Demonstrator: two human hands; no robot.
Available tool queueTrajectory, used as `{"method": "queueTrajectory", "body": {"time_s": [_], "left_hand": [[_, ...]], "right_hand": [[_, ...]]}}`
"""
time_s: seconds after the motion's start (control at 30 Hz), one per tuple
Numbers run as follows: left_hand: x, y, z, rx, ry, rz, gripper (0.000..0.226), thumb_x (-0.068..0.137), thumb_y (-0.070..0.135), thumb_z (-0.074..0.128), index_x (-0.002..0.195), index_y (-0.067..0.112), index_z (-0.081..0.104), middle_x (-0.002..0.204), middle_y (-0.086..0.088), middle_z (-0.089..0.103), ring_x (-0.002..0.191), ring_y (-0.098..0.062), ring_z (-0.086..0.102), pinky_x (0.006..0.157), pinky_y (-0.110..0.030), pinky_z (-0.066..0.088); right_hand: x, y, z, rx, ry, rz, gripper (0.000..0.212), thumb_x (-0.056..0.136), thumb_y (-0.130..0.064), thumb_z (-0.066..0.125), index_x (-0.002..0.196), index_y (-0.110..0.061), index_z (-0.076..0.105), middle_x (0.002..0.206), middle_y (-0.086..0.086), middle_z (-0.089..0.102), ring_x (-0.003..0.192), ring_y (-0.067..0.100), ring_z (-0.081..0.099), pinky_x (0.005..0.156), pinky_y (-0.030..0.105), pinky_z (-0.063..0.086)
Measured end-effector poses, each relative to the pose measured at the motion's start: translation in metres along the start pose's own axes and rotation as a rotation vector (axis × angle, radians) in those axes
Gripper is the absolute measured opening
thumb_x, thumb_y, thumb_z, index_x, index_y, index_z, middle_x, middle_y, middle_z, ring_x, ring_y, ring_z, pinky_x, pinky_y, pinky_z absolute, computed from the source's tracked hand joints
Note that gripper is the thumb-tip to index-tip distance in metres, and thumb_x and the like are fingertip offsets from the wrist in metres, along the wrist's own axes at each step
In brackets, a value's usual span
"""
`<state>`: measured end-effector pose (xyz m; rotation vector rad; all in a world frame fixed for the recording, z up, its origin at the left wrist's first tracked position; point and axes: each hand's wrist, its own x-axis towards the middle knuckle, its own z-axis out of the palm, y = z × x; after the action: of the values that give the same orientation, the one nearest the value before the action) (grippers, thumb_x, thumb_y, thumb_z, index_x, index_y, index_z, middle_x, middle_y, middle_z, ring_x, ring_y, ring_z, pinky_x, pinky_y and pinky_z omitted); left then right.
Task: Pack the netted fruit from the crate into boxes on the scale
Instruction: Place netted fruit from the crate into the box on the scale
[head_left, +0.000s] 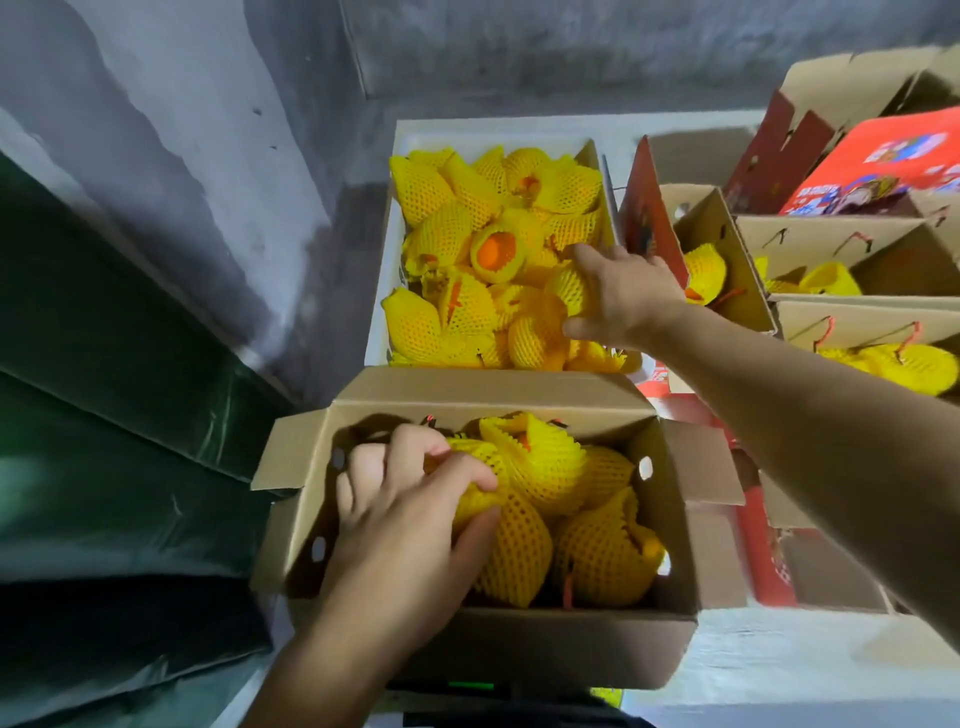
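Note:
An open cardboard box (519, 649) stands near me on a scale (470, 686), whose green display shows below the box. Several fruits in yellow foam netting (597, 561) lie inside it. My left hand (410, 525) grips one netted fruit (480, 491) at the box's left side, fingers curled over its top. Farther away, a white crate (382, 291) is heaped with netted fruit (452, 228). My right hand (618, 296) reaches into the crate's right side and closes round a netted fruit (569, 288).
Several open cardboard boxes (717, 228) with red printed flaps stand to the right, some holding netted fruit (704, 273). A red printed box lid (883, 166) lies at the far right. A grey wall and dark green sheeting (104, 415) close off the left side.

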<state>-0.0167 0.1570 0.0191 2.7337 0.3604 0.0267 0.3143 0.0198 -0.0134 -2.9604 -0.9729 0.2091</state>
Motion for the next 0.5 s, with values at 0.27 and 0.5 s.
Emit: {"method": "queueTrajectory", "body": {"time_s": [0.27,0.5], "left_hand": [[0.002,0.002,-0.002,-0.024,-0.022,-0.021,0.019,0.093,0.065,0.052,0.109,0.056,0.05,0.127,0.027,0.025,0.108,-0.005,0.017,0.085,-0.038,0.036],[0.007,0.004,0.0,0.035,-0.017,-0.054,0.025,0.088,0.067,0.044,0.106,0.053,0.054,0.122,0.021,0.034,0.103,-0.009,0.031,0.083,-0.039,0.038]], "right_hand": [[0.03,-0.042,-0.001,-0.014,-0.187,0.075,0.098,0.074,-0.086,0.051,0.151,-0.027,0.043,0.157,0.014,0.034,0.144,0.042,0.029,0.114,0.057,0.027],[0.068,-0.078,0.038,0.082,-0.31,0.162,0.075,0.089,-0.03,0.061,0.154,-0.016,0.026,0.143,0.016,0.057,0.139,0.037,0.048,0.119,0.056,0.02]]}}
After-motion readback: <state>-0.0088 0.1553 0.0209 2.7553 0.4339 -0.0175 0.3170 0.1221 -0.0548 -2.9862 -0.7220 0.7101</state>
